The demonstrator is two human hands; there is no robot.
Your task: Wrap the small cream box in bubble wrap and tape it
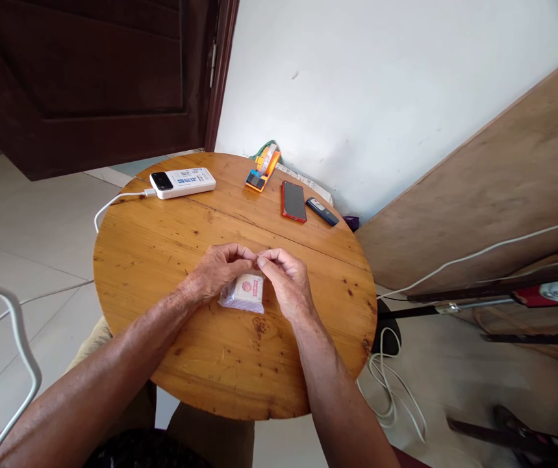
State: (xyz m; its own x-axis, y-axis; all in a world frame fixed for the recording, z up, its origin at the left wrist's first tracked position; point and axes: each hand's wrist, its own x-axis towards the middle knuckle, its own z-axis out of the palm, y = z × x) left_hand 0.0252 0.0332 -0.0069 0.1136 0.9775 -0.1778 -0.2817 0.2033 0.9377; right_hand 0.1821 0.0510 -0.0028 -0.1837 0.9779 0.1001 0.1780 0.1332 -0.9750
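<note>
A small white packet with red print (249,286) lies on the round wooden table (201,351) inside a clear plastic bag (242,305). My left hand (223,267) is closed in a pinch at the bag's far edge, its thumb and fingers pressed together. From the other side my right hand (286,278) pinches at the same edge, and the fingertips of both hands meet just beyond the packet. The edge of plastic between the fingers is mostly hidden.
Toward the back left is a white power bank (184,182) with a cable plugged in. An orange tape dispenser (263,168), a red-edged phone (293,201) and a dark handheld device (322,211) sit near the wall. A white cable (20,338) hangs at the left.
</note>
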